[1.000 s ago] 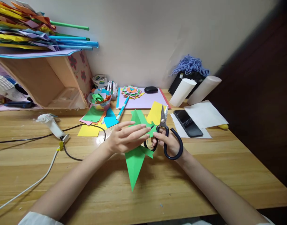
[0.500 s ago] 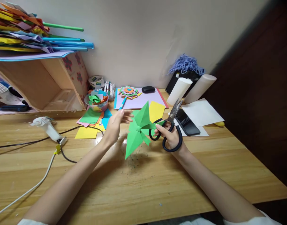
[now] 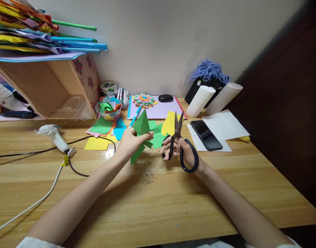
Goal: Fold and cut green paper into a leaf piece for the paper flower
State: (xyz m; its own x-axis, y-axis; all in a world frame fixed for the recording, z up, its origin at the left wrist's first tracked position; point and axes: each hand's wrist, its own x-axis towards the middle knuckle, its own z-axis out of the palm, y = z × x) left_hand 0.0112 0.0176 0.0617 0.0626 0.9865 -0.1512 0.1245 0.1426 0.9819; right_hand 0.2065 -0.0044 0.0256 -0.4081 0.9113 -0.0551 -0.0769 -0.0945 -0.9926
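My left hand [image 3: 133, 140] is closed on a folded green paper shape [image 3: 141, 124], with the thumb across its middle. One pointed flap stands up above the fingers and another hangs below them. My right hand [image 3: 182, 151] has its fingers through the black loops of a pair of scissors [image 3: 178, 129]. The blades point up and are slightly parted, apart from the paper. Behind the folded shape lies more green paper [image 3: 157, 140], partly hidden, beside a yellow sheet [image 3: 169, 123].
A layered paper flower [image 3: 144, 100] and a black mouse [image 3: 165, 98] rest on a lilac sheet. A phone [image 3: 206, 135] lies on white paper at right. Leftward are a bowl of scraps [image 3: 108, 115], coloured squares [image 3: 101, 126], and a white glue gun [image 3: 53, 139] with cables.
The green paper shape has passed from my right hand to my left, which has closed on it. My right hand now holds only the scissors, turned more upright with the blades slightly parted.
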